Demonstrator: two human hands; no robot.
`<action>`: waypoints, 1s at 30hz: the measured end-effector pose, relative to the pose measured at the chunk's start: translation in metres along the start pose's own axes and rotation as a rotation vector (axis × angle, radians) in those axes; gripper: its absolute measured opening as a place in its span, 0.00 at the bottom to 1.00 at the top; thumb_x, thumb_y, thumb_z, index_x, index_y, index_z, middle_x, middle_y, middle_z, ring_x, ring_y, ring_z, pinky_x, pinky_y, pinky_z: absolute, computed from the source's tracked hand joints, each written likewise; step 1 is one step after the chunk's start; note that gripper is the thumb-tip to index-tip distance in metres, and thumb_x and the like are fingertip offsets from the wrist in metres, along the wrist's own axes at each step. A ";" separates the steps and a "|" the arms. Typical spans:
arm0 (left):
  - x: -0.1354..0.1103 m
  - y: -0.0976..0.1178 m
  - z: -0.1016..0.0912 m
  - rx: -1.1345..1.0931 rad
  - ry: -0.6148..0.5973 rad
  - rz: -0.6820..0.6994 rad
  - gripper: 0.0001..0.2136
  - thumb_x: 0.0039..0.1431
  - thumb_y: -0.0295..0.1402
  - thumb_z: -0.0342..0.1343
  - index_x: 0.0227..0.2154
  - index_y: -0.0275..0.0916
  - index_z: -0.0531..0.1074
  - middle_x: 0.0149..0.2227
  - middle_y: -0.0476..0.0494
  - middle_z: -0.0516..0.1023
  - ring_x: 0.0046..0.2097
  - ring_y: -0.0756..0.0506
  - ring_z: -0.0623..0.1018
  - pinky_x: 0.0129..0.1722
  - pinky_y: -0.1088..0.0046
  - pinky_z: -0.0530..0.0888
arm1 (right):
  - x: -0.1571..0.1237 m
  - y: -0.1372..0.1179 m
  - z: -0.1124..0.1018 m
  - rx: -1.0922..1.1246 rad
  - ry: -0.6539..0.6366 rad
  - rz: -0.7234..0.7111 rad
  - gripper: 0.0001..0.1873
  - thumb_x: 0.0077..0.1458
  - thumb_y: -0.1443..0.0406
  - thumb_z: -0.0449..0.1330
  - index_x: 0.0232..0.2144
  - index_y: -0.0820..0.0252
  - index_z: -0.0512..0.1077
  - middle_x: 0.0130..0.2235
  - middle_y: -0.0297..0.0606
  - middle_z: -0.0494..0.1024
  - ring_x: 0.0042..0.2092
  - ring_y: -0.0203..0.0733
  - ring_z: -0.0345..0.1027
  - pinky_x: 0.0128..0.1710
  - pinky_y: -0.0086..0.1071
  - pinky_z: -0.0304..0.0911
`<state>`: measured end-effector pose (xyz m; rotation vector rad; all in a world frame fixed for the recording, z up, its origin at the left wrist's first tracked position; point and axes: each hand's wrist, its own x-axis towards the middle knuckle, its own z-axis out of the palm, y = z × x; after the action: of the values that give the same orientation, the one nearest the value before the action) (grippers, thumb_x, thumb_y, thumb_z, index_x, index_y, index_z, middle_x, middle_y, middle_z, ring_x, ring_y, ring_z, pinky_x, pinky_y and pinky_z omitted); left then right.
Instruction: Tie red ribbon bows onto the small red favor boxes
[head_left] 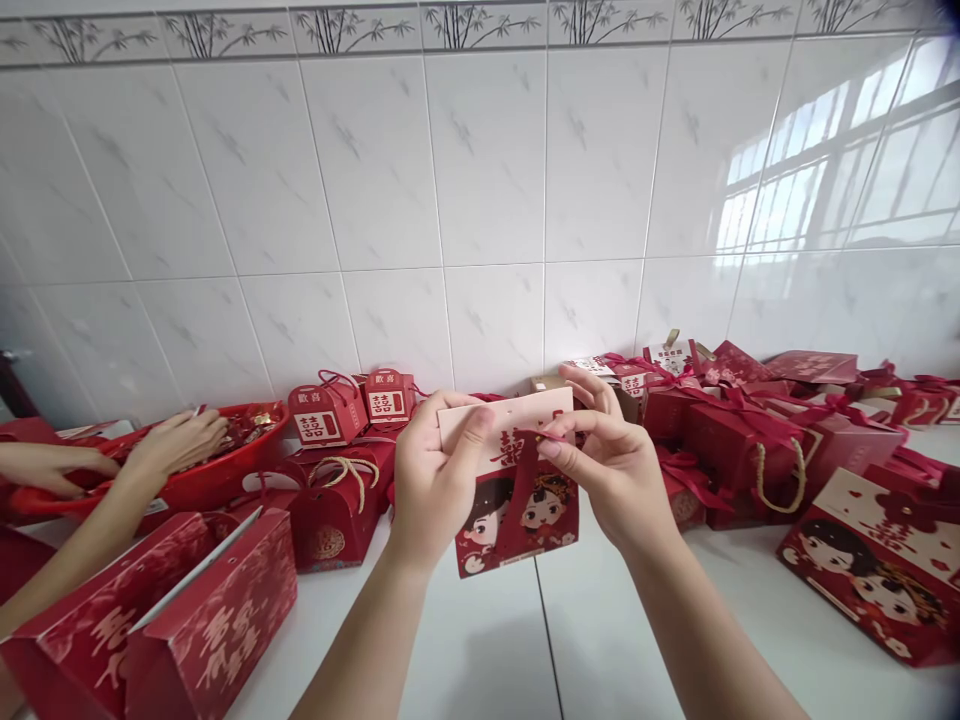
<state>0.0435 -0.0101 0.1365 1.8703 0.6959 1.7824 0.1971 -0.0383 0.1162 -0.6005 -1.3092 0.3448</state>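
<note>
Our grip is split in two: the left hand (433, 465) clasps one side of the printed card box (546, 510), thumb flat on its pale upper panel and the other fingers behind, while the right hand (619, 465) pinches a dark red ribbon (523, 490) between thumb and fingertip, its remaining fingers spread. The card box is held up clear of the worktop (600, 620), upright with a slight tilt, about midway between the left and right sides that we can see; the worktop's front edge is out of our view.

We judge the card box light and fairly stiff, yet easy to crease, so a broad hold on the side edges should suit it better than a squeeze on the middle. The ribbon looks soft and perhaps slippery, best taken near its end. Whether anything is inside the box, we cannot tell.

Near the worktop's right side lies a similar printed box (877, 570); towards the left front corner stand two tall red boxes (217, 620). Along the left back edge, a co-worker's hands (176, 440) reach into a red basin (202, 488), beside small red boxes (326, 415)
</note>
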 end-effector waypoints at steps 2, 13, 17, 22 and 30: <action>-0.002 0.003 0.001 0.047 -0.027 0.044 0.07 0.58 0.38 0.57 0.30 0.41 0.70 0.28 0.52 0.74 0.29 0.52 0.72 0.27 0.78 0.66 | -0.001 -0.003 -0.001 -0.006 -0.030 0.007 0.05 0.45 0.66 0.69 0.25 0.49 0.78 0.56 0.34 0.67 0.63 0.48 0.50 0.62 0.46 0.48; -0.012 0.014 0.001 0.074 -0.058 0.192 0.04 0.60 0.34 0.55 0.30 0.41 0.68 0.19 0.57 0.69 0.21 0.53 0.68 0.23 0.78 0.64 | -0.002 -0.014 -0.001 -0.001 -0.091 -0.016 0.06 0.47 0.67 0.68 0.27 0.49 0.79 0.45 0.38 0.77 0.64 0.48 0.51 0.59 0.48 0.55; -0.012 0.010 0.002 0.067 -0.072 0.204 0.04 0.61 0.34 0.54 0.31 0.41 0.68 0.17 0.57 0.65 0.19 0.53 0.64 0.20 0.77 0.61 | -0.002 -0.018 -0.001 0.019 -0.120 0.014 0.07 0.48 0.68 0.68 0.27 0.49 0.78 0.37 0.38 0.80 0.64 0.47 0.51 0.59 0.50 0.55; -0.013 0.007 0.002 0.035 -0.119 0.193 0.05 0.62 0.34 0.52 0.31 0.42 0.68 0.16 0.57 0.61 0.18 0.53 0.61 0.19 0.77 0.59 | -0.001 -0.018 -0.001 0.010 -0.108 0.027 0.06 0.47 0.68 0.68 0.26 0.50 0.78 0.41 0.39 0.78 0.62 0.50 0.55 0.54 0.47 0.62; -0.016 0.007 0.004 0.060 -0.083 0.284 0.05 0.62 0.34 0.51 0.31 0.42 0.68 0.16 0.55 0.64 0.18 0.52 0.64 0.19 0.75 0.61 | -0.007 -0.012 0.007 -0.033 0.099 -0.158 0.11 0.48 0.68 0.67 0.34 0.52 0.72 0.47 0.40 0.73 0.55 0.48 0.64 0.49 0.42 0.66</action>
<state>0.0468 -0.0254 0.1286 2.1596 0.4770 1.8559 0.1871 -0.0501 0.1191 -0.5314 -1.2602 0.1629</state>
